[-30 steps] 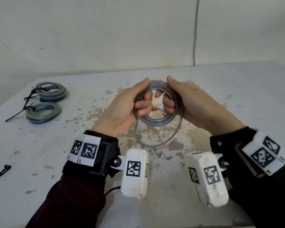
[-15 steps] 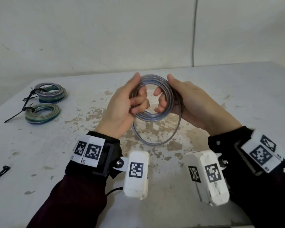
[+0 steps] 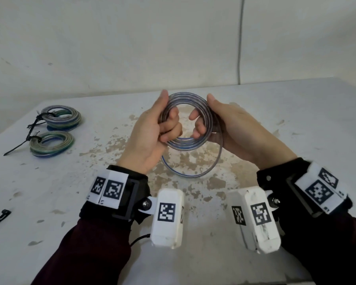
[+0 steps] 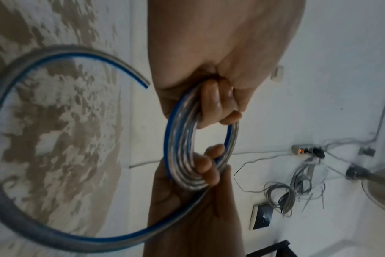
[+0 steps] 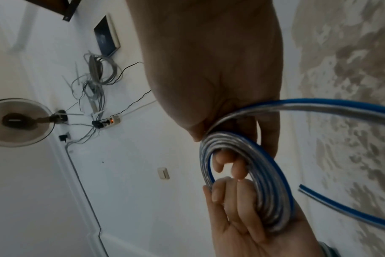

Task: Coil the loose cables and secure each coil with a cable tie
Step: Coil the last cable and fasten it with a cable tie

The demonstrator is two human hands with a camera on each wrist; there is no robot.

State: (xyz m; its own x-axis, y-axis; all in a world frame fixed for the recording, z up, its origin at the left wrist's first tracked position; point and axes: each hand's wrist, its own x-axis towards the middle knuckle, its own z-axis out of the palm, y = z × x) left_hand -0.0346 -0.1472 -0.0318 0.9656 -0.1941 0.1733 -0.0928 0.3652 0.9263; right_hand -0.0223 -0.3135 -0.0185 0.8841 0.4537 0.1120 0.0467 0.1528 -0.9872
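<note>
I am holding a coil of clear cable [image 3: 185, 122] with a blue stripe up in front of me, above the stained table [image 3: 296, 120], one hand on each side of the ring; my left hand [image 3: 150, 136] grips the left side of it, thumb up along the outer edge and fingers [image 3: 170, 128] curled through the middle; my right hand [image 3: 232, 128] grips the right side the same way, thumb on top and fingers hooked through the centre; both hands are clenched round the cable, and the fingertips of the two nearly meet inside the ring; one wider loose loop [image 3: 193, 171] hangs down from the coil below my hands, between my wrists and the table; from the left wrist its cut end [image 4: 144, 84] shows free in the air, just beside my left palm, with the blue stripe along its inner edge; far off to the left of my left hand lie two finished coils [image 3: 56, 128] on the table, one just beyond the other, each bound with a black tie [image 3: 32, 130] whose tail sticks out to the left; nearer to me, well left of my left wrist, a spare black tie [image 3: 0, 218] lies at the edge of the view
</note>
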